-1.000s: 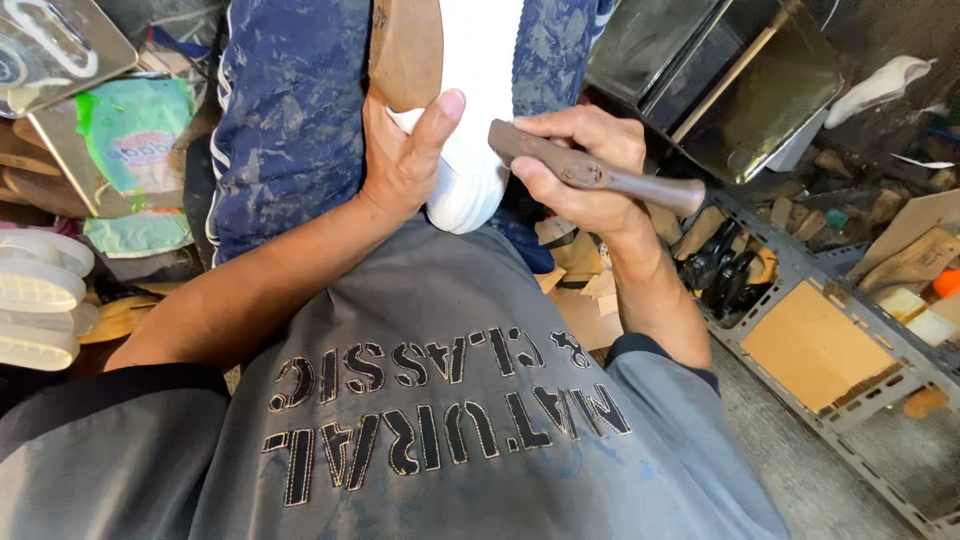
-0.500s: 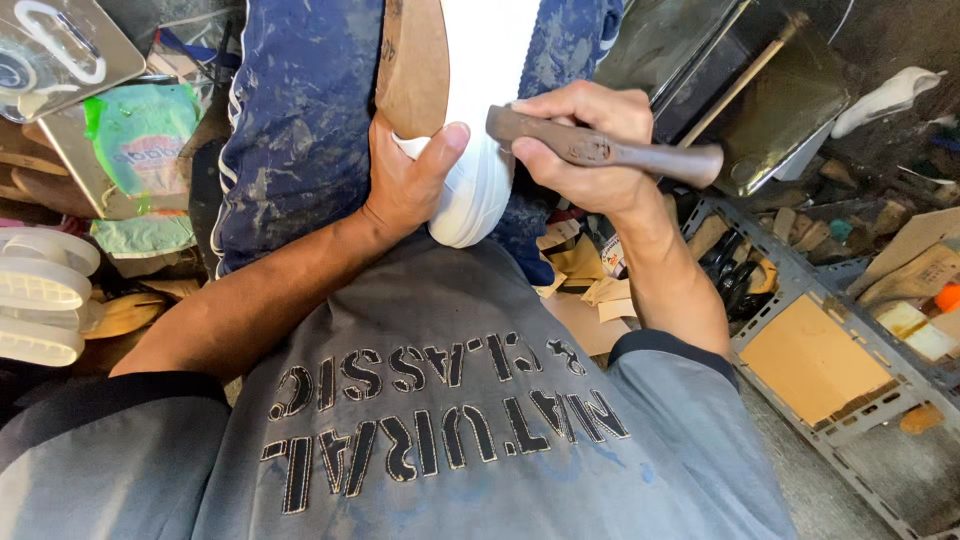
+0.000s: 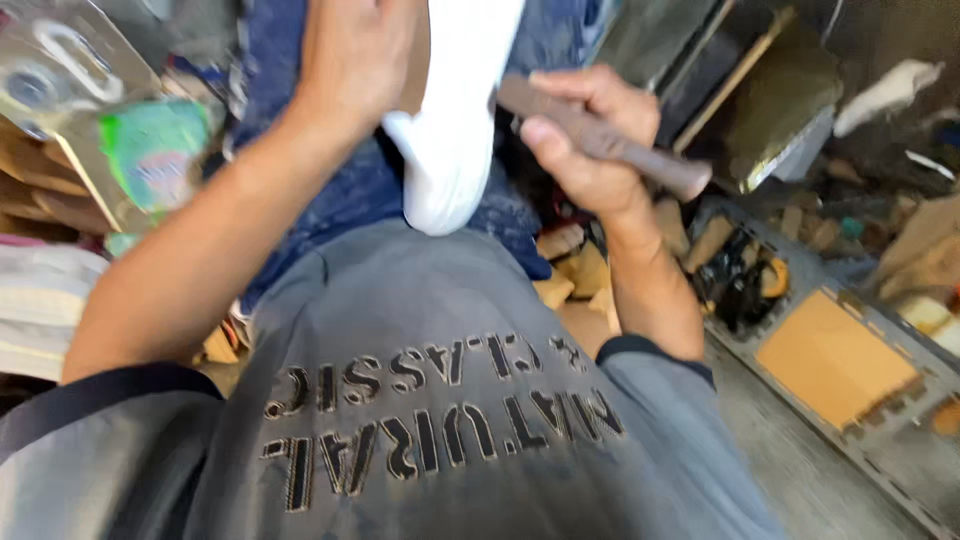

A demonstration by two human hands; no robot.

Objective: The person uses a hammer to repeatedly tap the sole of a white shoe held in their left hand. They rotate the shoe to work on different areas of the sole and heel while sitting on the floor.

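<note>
Left hand (image 3: 355, 60) lies flat on the white shoe (image 3: 450, 130) (smooth, rounded); right-hand (image 3: 585, 135) fingers grip a brown tool handle (image 3: 610, 140).

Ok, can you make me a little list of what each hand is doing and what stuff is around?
left hand: pressing flat on the white shoe resting on the lap
right hand: gripping a brown wooden handle; the tool's head is hidden
lap: blue jeans
clothing: grey shirt
right side: grey tray holding an orange sheet
sharpness: blurry
</note>
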